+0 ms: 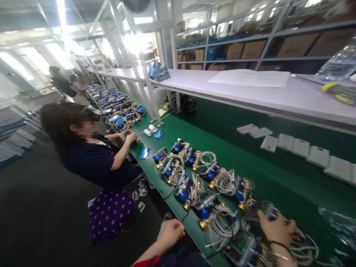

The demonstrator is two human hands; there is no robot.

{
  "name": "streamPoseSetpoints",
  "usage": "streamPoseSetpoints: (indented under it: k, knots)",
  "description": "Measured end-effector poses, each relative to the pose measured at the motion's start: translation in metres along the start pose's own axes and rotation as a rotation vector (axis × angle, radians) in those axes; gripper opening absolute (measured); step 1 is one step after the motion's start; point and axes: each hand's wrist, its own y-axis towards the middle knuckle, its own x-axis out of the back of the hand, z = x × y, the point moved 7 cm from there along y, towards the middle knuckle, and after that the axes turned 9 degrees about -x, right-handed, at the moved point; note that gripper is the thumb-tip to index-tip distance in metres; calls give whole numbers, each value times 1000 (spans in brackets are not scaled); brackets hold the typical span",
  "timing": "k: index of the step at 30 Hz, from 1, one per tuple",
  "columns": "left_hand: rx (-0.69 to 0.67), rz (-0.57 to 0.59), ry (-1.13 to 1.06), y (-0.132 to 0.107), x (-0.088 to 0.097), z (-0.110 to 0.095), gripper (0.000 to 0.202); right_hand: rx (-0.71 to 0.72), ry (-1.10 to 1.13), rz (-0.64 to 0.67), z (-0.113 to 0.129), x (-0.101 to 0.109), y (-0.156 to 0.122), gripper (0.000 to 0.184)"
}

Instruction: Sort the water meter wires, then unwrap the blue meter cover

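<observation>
The right hand [276,228] reaches out over the green belt [278,174] at the lower right, palm down, with the fingers curled over a meter [263,211] whose green board shows just above the thumb; it has hold of the top of that unit. A thin band circles the wrist. The left hand [170,233] rests off the belt near its front edge, fingers folded in loosely, holding nothing that can be seen.

The belt's near edge runs diagonally from lower right toward upper left. Its front strip is crowded with meters [194,174]. Behind them lies a wide bare green band, then a row of white covers [299,147] beneath the white shelf [250,92].

The meters have brass fittings, blue caps and coiled white cables [222,222], and lie touching one another. To the left a co-worker [91,155] leans over the belt with both hands on a unit.
</observation>
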Motion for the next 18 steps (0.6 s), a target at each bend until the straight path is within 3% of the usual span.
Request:
streamPoseSetpoints:
  k: [5,9,11,14,16,18]
  knots:
    - [-144,85,168,44,56,-22,23,-67,61,-31,42,0,-33,62]
    - [-431,151,545,78,97,-51,35,-72,109,-107,64,2,-58,58]
    - [-649,184,697,97,104,-67,38,-39,134,-112,66,3,-64,56]
    - [-1126,230,855,109,87,-99,38,-32,173,-161,44,13,-74,53]
    - [-1438,262,913,101,62,-118,36,-95,189,-223,12,23,-89,52]
    - [-1647,293,962,87,32,-131,35,-201,203,-260,-24,28,-107,52]
